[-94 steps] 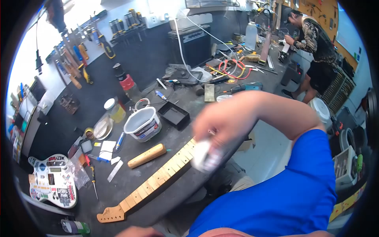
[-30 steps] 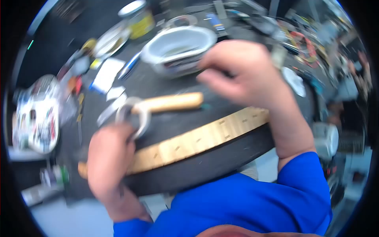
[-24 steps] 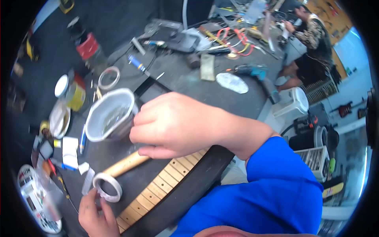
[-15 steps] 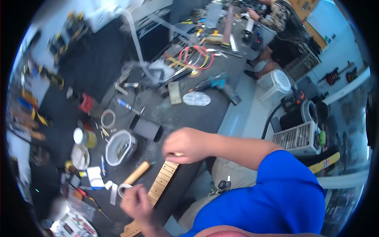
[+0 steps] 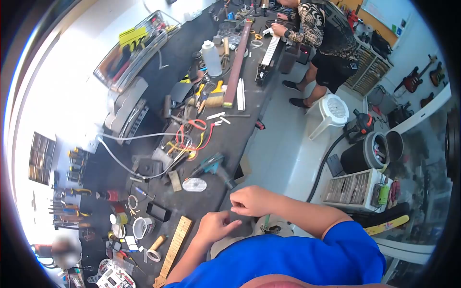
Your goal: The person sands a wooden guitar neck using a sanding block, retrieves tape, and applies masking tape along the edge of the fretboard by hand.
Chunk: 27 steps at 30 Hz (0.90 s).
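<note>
My left hand is over the bench's near edge, close to my lap, its thumb held apart from the fingers and nothing visible in it. My right hand hovers just beyond it, fingers curled in; whatever they may hold is hidden. Both hands are off the guitar neck, which lies fretboard up on the dark bench, left of my left forearm. Beside the neck are a wooden-handled tool and a roll of tape. A clear plastic tub and a black box stand farther left.
A teal power tool, an oval clear piece and red cables lie up the bench. A co-worker stands at the far end, hands at another guitar neck. A white stool and vacuum stand on the floor.
Both hands have left the guitar neck and moved right, toward the bench edge and my lap. The view has tilted up, showing more of the far bench and the co-worker.
</note>
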Available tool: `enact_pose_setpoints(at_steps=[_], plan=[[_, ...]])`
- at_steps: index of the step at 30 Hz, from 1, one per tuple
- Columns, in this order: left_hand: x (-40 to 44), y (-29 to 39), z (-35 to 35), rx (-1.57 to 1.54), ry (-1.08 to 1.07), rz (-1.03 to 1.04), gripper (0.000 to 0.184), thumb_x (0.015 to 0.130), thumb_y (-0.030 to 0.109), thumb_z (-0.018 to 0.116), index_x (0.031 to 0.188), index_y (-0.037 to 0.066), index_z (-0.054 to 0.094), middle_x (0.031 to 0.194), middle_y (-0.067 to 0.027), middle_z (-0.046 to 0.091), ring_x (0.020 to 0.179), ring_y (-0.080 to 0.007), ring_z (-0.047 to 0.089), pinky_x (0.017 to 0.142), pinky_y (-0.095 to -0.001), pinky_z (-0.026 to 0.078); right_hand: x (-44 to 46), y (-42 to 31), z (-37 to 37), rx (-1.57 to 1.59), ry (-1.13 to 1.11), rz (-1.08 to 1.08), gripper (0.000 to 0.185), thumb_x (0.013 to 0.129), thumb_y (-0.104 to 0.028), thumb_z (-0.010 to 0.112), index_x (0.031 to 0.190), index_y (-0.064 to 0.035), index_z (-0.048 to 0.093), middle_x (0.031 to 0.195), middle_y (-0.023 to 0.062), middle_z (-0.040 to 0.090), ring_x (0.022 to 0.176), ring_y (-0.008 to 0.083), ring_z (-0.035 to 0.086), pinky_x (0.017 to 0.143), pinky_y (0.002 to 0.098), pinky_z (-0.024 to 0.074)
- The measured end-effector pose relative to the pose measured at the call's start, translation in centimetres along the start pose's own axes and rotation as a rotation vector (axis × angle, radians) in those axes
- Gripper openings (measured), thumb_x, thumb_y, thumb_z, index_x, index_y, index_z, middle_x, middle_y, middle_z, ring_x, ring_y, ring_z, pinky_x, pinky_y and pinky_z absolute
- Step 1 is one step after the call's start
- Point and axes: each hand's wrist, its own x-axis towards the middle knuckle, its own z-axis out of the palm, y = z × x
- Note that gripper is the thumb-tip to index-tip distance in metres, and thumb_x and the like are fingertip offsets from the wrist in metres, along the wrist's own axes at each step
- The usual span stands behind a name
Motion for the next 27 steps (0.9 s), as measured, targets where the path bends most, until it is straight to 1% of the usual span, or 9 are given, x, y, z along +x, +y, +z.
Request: enact_pose_setpoints(at_steps=[4, 7, 9, 12, 15, 18, 21, 22, 27], plan=[[5.7, 0.9, 1.2, -0.007, -0.006, 0.315, 0.033, 0.092, 0.034, 0.085, 0.084, 0.004, 0.073, 0.086, -0.0163, 0.073, 0.081, -0.0394, 0.073, 0.076, -0.0507, 0.058, 0.2, 3.9, -7.9, -0.116, -0.009, 0.041, 0.033, 0.100, -0.031, 0.076, 0.082, -0.0071, 0.062, 0.076, 0.0125, 0.067, 0.075, 0.0378, 0.068, 0.068, 0.0500, 0.0524], [8.8, 0.1, 1.6, 0.180, 0.031, 0.358, 0.029, 0.094, 0.032, 0.081, 0.090, 0.004, 0.074, 0.095, -0.0177, 0.075, 0.088, -0.0403, 0.074, 0.077, -0.0527, 0.058, 0.7, 5.8, -11.7, -0.114, 0.064, 0.137, 0.028, 0.100, -0.029, 0.076, 0.087, -0.0066, 0.066, 0.080, 0.0133, 0.071, 0.077, 0.0362, 0.071, 0.070, 0.0487, 0.0544], [10.4, 0.1, 1.3, 0.130, 0.033, 0.372, 0.025, 0.094, 0.028, 0.080, 0.093, 0.003, 0.075, 0.095, -0.0179, 0.075, 0.090, -0.0406, 0.074, 0.078, -0.0528, 0.059, 1.0, 6.5, -12.9, -0.060, 0.163, 0.229, 0.025, 0.099, -0.028, 0.077, 0.091, -0.0062, 0.068, 0.081, 0.0134, 0.072, 0.078, 0.0350, 0.072, 0.071, 0.0478, 0.0552], [11.6, 0.8, -0.7, 0.034, 0.026, 0.376, 0.023, 0.094, 0.025, 0.080, 0.096, 0.003, 0.075, 0.094, -0.0176, 0.074, 0.091, -0.0409, 0.074, 0.080, -0.0525, 0.059, 2.2, 7.2, -15.1, -0.059, 0.130, 0.340, 0.025, 0.098, -0.030, 0.076, 0.096, -0.0060, 0.070, 0.091, 0.0151, 0.076, 0.087, 0.0375, 0.074, 0.077, 0.0483, 0.0561], [13.8, 1.2, -3.2, 0.052, 0.057, 0.354, 0.021, 0.094, 0.024, 0.079, 0.098, 0.004, 0.075, 0.095, -0.0176, 0.074, 0.091, -0.0408, 0.074, 0.081, -0.0518, 0.059, 4.2, 7.8, -19.7, -0.172, 0.006, 0.340, 0.023, 0.098, -0.028, 0.076, 0.099, -0.0058, 0.072, 0.092, 0.0148, 0.077, 0.087, 0.0367, 0.074, 0.077, 0.0466, 0.0571], [15.8, 1.9, -6.4, 0.105, 0.136, 0.344, 0.020, 0.095, 0.023, 0.079, 0.099, 0.004, 0.075, 0.095, -0.0173, 0.074, 0.090, -0.0407, 0.073, 0.080, -0.0513, 0.058, 7.3, 11.1, -26.5, -0.179, 0.045, 0.348, 0.023, 0.097, -0.028, 0.077, 0.100, -0.0054, 0.073, 0.093, 0.0150, 0.078, 0.087, 0.0323, 0.075, 0.077, 0.0450, 0.0579], [18.4, 3.9, -8.7, -0.006, 0.226, 0.259, 0.020, 0.095, 0.023, 0.079, 0.099, 0.004, 0.075, 0.096, -0.0168, 0.074, 0.091, -0.0411, 0.073, 0.082, -0.0510, 0.058, 11.6, 19.4, -33.8, -0.127, 0.175, 0.367, 0.024, 0.094, -0.026, 0.080, 0.102, -0.0042, 0.075, 0.097, 0.0151, 0.080, 0.088, 0.0253, 0.076, 0.078, 0.0419, 0.0582], [19.5, 4.5, -9.2, -0.049, 0.231, 0.195, 0.020, 0.095, 0.023, 0.079, 0.100, 0.003, 0.075, 0.098, -0.0169, 0.075, 0.094, -0.0410, 0.073, 0.084, -0.0504, 0.058, 13.2, 23.0, -36.0, -0.161, 0.243, 0.357, 0.018, 0.095, -0.020, 0.082, 0.101, -0.0046, 0.076, 0.085, 0.0096, 0.076, 0.078, 0.0150, 0.069, 0.072, 0.0374, 0.0559], [26.9, 6.0, -7.5, 0.005, 0.307, -0.102, 0.019, 0.094, 0.018, 0.080, 0.103, 0.002, 0.076, 0.101, -0.0180, 0.076, 0.098, -0.0396, 0.075, 0.086, -0.0495, 0.059, 25.2, 42.0, -48.0, -0.407, 0.223, 0.327, 0.028, 0.090, -0.028, 0.081, 0.106, -0.0053, 0.078, 0.100, 0.0171, 0.082, 0.094, 0.0322, 0.080, 0.084, 0.0431, 0.0619]])
